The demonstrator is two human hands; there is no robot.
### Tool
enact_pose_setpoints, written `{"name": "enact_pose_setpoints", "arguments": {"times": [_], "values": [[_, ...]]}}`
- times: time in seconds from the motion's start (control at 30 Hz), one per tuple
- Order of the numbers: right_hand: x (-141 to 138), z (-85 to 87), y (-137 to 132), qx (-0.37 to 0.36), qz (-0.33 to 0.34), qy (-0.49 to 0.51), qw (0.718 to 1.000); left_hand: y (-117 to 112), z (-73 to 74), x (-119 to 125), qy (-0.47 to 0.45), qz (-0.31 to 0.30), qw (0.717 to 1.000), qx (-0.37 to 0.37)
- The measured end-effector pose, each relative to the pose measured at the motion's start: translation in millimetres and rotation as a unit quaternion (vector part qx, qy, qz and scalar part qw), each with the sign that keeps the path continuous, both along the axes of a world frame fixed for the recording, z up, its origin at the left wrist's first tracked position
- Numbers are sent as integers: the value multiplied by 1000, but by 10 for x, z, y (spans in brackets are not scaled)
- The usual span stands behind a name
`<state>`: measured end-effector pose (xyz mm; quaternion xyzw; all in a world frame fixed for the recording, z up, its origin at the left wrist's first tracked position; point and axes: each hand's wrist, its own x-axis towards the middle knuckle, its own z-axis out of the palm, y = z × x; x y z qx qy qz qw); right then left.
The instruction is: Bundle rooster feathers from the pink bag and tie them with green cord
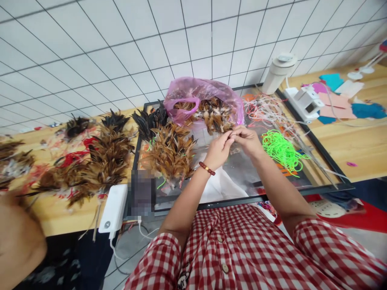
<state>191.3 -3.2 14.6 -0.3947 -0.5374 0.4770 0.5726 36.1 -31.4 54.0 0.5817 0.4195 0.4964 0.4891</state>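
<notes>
Over the black-framed tray, my left hand and my right hand meet with fingertips pinched together. Whatever they pinch is too small to make out. Just beyond them lies an open pink plastic bag with brown feathers inside. To the left of my left hand is a heap of brown feathers, with black feathers behind it. A bundle of bright green cord lies to the right of my right hand. A white sheet lies beneath my left wrist.
A white bottle and a white power strip stand at the back right. Pale strings lie near them. More feathers, a white power bank and another person's arm are at left. Coloured scraps lie far right.
</notes>
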Motion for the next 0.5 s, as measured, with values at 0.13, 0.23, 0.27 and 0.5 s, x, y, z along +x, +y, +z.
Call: {"name": "enact_pose_setpoints", "arguments": {"times": [0.13,0.23,0.27,0.5], "values": [[-54,-14,-9,-22,21,69,997,65,-50,43,-34,-87,989,-113],[-53,-28,3,-42,48,85,994,56,-133,21,-93,-102,972,-190],[-46,-28,8,-61,60,86,993,43,-157,15,-113,-93,967,-208],[30,-4,2,-147,142,64,977,-27,-219,32,-226,-70,928,-288]]}}
